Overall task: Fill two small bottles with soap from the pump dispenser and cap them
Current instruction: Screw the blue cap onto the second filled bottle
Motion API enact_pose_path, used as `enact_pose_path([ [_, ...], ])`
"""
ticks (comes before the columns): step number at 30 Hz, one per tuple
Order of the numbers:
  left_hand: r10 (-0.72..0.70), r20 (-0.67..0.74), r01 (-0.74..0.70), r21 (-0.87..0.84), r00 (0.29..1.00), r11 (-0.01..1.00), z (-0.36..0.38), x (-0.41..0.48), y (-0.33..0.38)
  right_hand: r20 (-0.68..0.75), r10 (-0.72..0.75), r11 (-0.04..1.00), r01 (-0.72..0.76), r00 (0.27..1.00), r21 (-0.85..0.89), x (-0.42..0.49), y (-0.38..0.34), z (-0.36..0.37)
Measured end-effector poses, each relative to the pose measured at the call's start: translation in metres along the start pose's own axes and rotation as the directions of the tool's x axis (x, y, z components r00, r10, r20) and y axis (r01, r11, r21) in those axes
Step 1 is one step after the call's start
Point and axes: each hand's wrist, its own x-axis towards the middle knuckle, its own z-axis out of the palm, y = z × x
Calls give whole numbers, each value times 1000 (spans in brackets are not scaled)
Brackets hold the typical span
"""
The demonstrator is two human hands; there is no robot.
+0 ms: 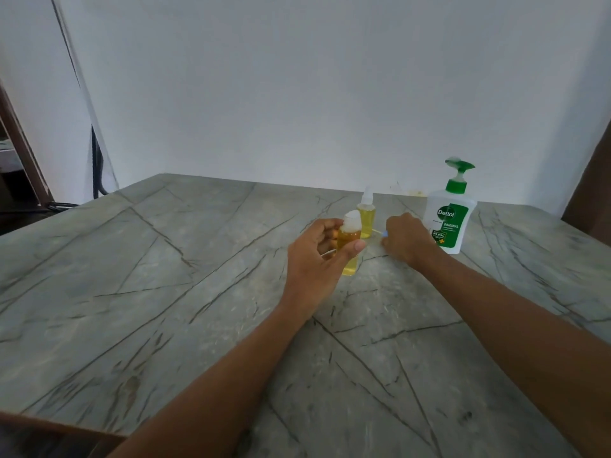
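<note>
Grey stone-look table (165, 292) with dark veins, plain white wall (297, 94) behind. My left hand (317, 259) grips the nearer small clear plastic bottle of yellow soap (345, 240), fingers behind it and thumb across the front, and holds it upright at or just above the table; a white rounded cap (352, 221) sits on its neck, seating not verifiable. The second small clear bottle of yellow soap (366, 216) stands just behind it, capped with a pale tapered top. My right hand (405, 238) lies knuckles-up beside both bottles, fingers curled, and pinches a small bluish-tipped piece (385, 233) too small to identify. The white pump dispenser with green pump head (449, 223) stands just beyond that hand; its label reads "Dettol", "ORIGINAL" and "99.99%", smaller print illegible. Handling estimate: filled bottles are light, thin-walled and probably squeezable, and slippery if soap has run down the outside. Hold each at mid-body with light pressure and turn the cap by its sides, so that no soap is forced out.
</note>
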Motion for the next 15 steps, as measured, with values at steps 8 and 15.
enact_pose_path([
  [8, -1, -3, 1, 0, 1000, 1000, 0, -2, 4, -45, -22, 999, 21, 999, -31, -45, 2, -43],
  [15, -12, 1, 12, -8, 1000, 1000, 0, -3, 6, -318, -31, 878, 178, 948, 444, -106, 13, -122],
])
